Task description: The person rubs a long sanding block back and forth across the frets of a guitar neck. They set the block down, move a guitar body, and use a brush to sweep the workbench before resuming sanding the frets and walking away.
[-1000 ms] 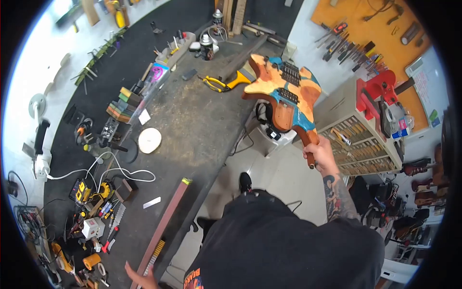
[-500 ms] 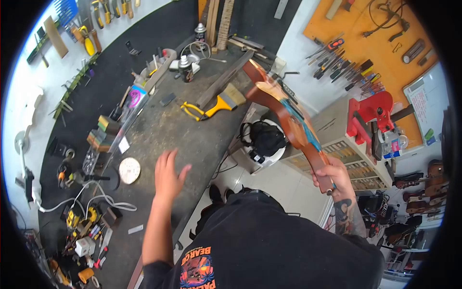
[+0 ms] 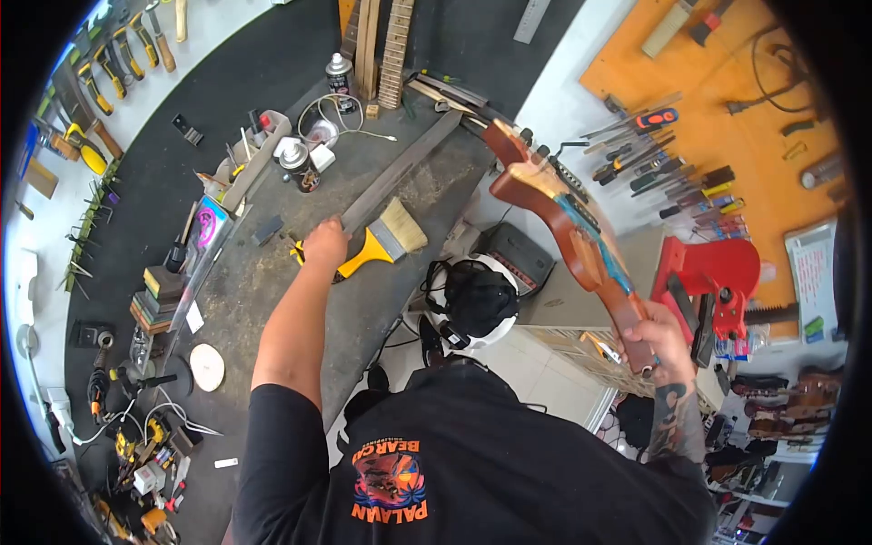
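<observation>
My left hand (image 3: 326, 242) is closed at the near end of a long dark flat bar (image 3: 409, 160) lying on the workbench (image 3: 272, 309). Beneath and beside that hand, the yellow-handled pliers (image 3: 297, 253) are mostly hidden. A wide paintbrush (image 3: 384, 242) with a yellow handle lies just right of it. My right hand (image 3: 659, 341) grips the lower end of an electric guitar body (image 3: 581, 238), held up edge-on beyond the bench. The body is brown wood with a teal streak, and dark hardware shows on its far face.
Spray cans (image 3: 298, 163) and a white cable stand toward the bench's back. A round pale disc (image 3: 207, 367) and cluttered tools lie at left. Right of the guitar is a red machine (image 3: 727, 272) on a drawer cabinet. A black bag (image 3: 480, 300) rests on a white stool.
My left hand has moved forward from above the bench, open, and closed at the bar's near end. The guitar body stays in my right hand; the view has shifted.
</observation>
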The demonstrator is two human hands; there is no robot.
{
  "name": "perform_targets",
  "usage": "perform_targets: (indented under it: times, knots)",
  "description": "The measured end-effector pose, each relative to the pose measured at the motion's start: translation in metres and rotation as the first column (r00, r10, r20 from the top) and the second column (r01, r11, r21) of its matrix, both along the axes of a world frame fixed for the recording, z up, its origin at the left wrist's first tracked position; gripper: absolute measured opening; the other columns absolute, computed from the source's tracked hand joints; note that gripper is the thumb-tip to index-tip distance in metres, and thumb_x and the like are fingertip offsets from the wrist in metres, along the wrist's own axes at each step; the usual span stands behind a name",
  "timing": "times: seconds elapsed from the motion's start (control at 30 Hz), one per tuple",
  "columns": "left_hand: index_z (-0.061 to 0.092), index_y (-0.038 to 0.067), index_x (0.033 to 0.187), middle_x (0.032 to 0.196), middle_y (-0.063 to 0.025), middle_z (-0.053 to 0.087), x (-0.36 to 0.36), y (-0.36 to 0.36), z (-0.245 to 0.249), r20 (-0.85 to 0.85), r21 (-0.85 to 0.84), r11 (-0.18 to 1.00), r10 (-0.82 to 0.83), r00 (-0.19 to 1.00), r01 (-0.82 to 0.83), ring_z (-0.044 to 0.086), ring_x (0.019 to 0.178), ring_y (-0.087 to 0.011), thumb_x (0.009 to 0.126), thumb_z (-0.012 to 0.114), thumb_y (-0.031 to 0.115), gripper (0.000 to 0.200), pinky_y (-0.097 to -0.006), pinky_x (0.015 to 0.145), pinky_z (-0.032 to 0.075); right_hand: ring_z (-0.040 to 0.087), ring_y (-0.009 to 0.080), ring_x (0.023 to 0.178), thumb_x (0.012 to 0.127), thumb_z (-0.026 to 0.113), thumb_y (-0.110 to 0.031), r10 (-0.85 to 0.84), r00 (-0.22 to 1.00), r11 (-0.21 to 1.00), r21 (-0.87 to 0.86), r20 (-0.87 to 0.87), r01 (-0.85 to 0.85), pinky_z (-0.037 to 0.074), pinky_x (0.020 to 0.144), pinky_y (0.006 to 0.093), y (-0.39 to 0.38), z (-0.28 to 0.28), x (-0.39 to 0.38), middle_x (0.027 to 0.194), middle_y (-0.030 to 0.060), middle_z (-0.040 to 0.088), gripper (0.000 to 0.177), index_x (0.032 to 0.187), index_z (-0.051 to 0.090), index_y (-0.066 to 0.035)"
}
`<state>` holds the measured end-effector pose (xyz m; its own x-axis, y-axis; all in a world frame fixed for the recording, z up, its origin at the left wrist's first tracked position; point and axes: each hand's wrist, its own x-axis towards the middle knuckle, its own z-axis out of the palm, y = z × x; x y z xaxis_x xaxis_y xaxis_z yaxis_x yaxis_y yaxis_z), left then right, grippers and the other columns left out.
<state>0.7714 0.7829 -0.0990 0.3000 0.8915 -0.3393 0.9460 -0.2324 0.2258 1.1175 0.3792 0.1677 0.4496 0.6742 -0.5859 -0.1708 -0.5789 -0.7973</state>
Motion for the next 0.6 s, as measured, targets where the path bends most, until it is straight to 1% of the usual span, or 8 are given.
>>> perform_targets:
  times: [0.03,0.23,0.3,0.4,0.43,0.47,0.5,0.6]
  knots:
    - [0.064,0.007,0.121,0.128,-0.0168,0.069,-0.002,-0.003,0.005,-0.021,0.079,0.997,0.020,1.000,-0.018,0.069,0.115,-0.0374,0.096,0.073,0.030,0.036,-0.0477,0.097,0.057,0.066,0.0187,0.063,0.075,0.067,-0.008,0.049,0.998,0.999,-0.008,0.033,-0.049,0.053,0.056,0.0316,0.015,0.004,0.018,0.082,0.0108,0.068,0.039,0.111,0.064,0.007]
    - [0.063,0.005,0.118,0.123,-0.0170,0.069,-0.069,-0.019,0.037,0.070,0.263,0.959,0.086,0.994,-0.102,0.067,0.114,-0.0404,0.092,0.075,0.023,0.033,-0.0505,0.094,0.054,0.064,0.0167,0.057,0.074,0.066,0.002,0.328,0.921,0.934,-0.220,0.213,-0.282,0.051,0.055,0.0299,0.088,0.048,0.083,0.075,0.0072,0.067,0.031,0.105,0.067,0.005]
    - [0.063,0.005,0.119,0.120,-0.0174,0.070,-0.104,-0.035,0.039,0.042,0.284,0.954,0.087,0.995,-0.095,0.067,0.109,-0.0411,0.092,0.074,0.020,0.033,-0.0514,0.092,0.054,0.066,0.0148,0.059,0.067,0.066,0.001,0.492,0.823,0.843,-0.389,0.283,-0.371,0.052,0.053,0.0300,0.122,0.076,0.095,0.077,0.0069,0.069,0.043,0.110,0.071,0.003]
    - [0.064,0.004,0.123,0.114,-0.0180,0.071,-0.151,-0.067,0.050,0.076,0.338,0.930,0.128,0.989,-0.146,0.067,0.104,-0.0420,0.091,0.074,0.017,0.035,-0.0512,0.090,0.053,0.061,0.0134,0.057,0.069,0.064,0.003,0.794,0.463,0.601,-0.622,0.394,-0.502,0.046,0.048,0.0313,0.188,0.123,0.104,0.073,0.0075,0.066,0.048,0.116,0.071,0.001]
    - [0.065,0.004,0.123,0.114,-0.0180,0.071,-0.165,-0.077,0.047,0.085,0.367,0.917,0.137,0.987,-0.159,0.067,0.105,-0.0419,0.090,0.075,0.015,0.036,-0.0505,0.090,0.053,0.060,0.0138,0.061,0.062,0.067,0.001,0.826,0.428,0.558,-0.643,0.368,-0.525,0.049,0.055,0.0338,0.215,0.136,0.103,0.075,0.0041,0.068,0.042,0.103,0.072,-0.001]
    - [0.065,0.004,0.123,0.114,-0.0182,0.071,-0.178,-0.088,0.045,0.082,0.377,0.913,0.133,0.988,-0.155,0.067,0.105,-0.0419,0.089,0.075,0.015,0.037,-0.0503,0.090,0.053,0.062,0.0158,0.066,0.062,0.069,0.000,0.896,0.163,0.406,-0.609,0.414,-0.681,0.051,0.059,0.0343,0.241,0.134,0.131,0.077,0.0042,0.069,0.041,0.103,0.072,-0.002]
    - [0.065,0.003,0.123,0.114,-0.0184,0.071,-0.190,-0.098,0.043,0.082,0.391,0.907,0.135,0.987,-0.157,0.066,0.106,-0.0418,0.089,0.075,0.015,0.037,-0.0502,0.090,0.053,0.063,0.0162,0.071,0.063,0.069,-0.001,0.950,-0.014,0.257,-0.809,0.311,-0.529,0.051,0.061,0.0343,0.277,0.154,0.117,0.078,0.0039,0.070,0.040,0.103,0.072,-0.002]
    - [0.065,0.003,0.123,0.114,-0.0189,0.070,-0.205,-0.131,0.049,0.091,0.351,0.905,0.221,0.971,-0.239,0.066,0.106,-0.0418,0.089,0.075,0.014,0.038,-0.0501,0.090,0.052,0.065,0.0151,0.073,0.064,0.073,-0.001,0.930,-0.325,-0.010,-0.872,0.171,-0.489,0.051,0.060,0.0344,0.370,0.168,0.108,0.081,0.0060,0.072,0.039,0.102,0.073,-0.003]
